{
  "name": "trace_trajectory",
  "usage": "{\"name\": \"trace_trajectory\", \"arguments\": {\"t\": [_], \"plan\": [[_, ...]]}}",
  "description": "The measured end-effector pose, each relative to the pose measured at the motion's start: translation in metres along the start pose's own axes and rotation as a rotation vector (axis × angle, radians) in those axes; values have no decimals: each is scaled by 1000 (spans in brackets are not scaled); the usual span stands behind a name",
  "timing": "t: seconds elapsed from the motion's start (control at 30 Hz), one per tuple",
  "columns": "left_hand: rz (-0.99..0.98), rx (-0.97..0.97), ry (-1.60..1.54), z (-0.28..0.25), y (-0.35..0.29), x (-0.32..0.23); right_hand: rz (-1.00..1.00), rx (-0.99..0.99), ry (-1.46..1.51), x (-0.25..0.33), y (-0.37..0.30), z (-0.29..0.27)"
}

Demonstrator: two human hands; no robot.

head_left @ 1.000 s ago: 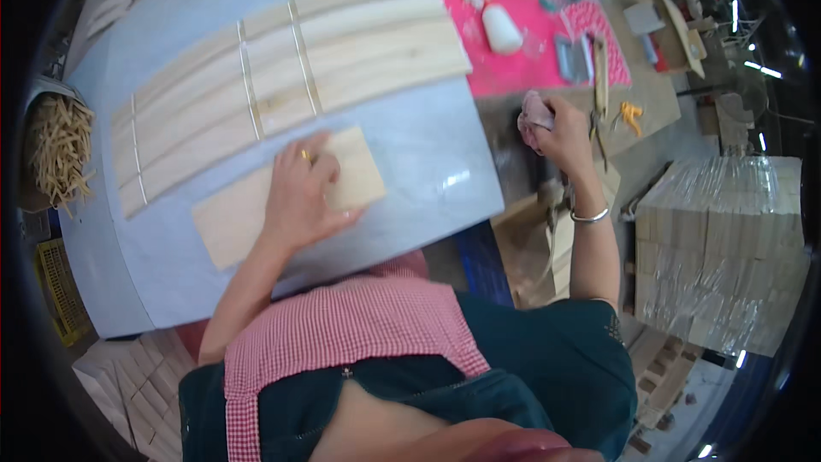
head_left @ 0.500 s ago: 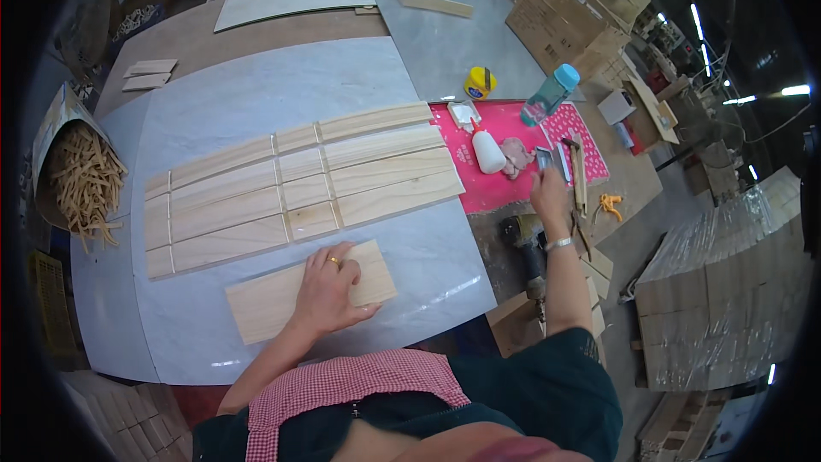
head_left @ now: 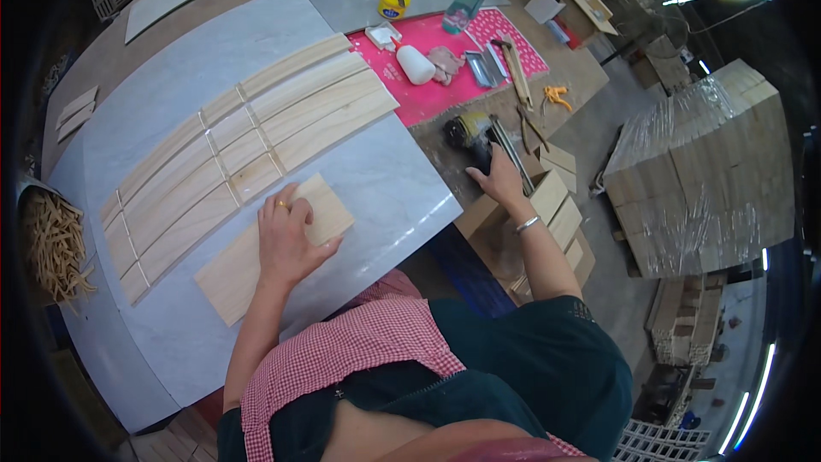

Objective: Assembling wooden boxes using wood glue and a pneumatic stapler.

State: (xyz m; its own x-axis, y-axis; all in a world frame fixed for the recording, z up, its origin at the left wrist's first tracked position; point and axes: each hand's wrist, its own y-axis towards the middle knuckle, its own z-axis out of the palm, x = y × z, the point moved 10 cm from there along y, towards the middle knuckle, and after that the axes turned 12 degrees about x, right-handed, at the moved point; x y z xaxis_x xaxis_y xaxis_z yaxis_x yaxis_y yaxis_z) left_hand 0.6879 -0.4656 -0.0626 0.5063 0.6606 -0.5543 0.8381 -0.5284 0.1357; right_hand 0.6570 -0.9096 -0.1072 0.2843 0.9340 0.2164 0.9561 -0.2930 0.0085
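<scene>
A pale wooden board [head_left: 231, 280] lies on the grey-white tabletop in front of me. Across it rests my left hand [head_left: 286, 239], fingers curled over the far edge and thumb near its right side. At the right table edge, my right hand [head_left: 503, 178] is around the black body of a nail gun [head_left: 466, 135], thumb set apart from the fingers; part of the grip is hidden. Beyond the board sits a slatted wooden panel [head_left: 299, 133] with light strips running across its planks.
On a pink mat [head_left: 419, 107] are a white glue bottle [head_left: 415, 65], a crumpled cloth [head_left: 445, 63] and grey metal strips [head_left: 485, 70]. A blue bottle [head_left: 469, 2] and yellow tub [head_left: 393, 4] stand behind. Wood strips fill a sack [head_left: 56, 239] at left; wrapped cartons [head_left: 701, 180] stand right.
My right hand has moved from the metal strips on the mat down to the nail gun. My left hand stays on the board. The whole view has turned toward the right.
</scene>
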Motion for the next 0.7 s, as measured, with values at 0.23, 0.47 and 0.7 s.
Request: {"name": "trace_trajectory", "arguments": {"t": [0.23, 0.47, 0.7], "plan": [[29, -48, 3, 1, -7, 1, 172, 329, -90, 8, 20, 17], [83, -59, 50, 11, -4, 7, 280, 387, -15, 38, 25, -48], [46, -104, 125, -1, -16, 7, 2, 478, 331, 154, -53, -60]]}}
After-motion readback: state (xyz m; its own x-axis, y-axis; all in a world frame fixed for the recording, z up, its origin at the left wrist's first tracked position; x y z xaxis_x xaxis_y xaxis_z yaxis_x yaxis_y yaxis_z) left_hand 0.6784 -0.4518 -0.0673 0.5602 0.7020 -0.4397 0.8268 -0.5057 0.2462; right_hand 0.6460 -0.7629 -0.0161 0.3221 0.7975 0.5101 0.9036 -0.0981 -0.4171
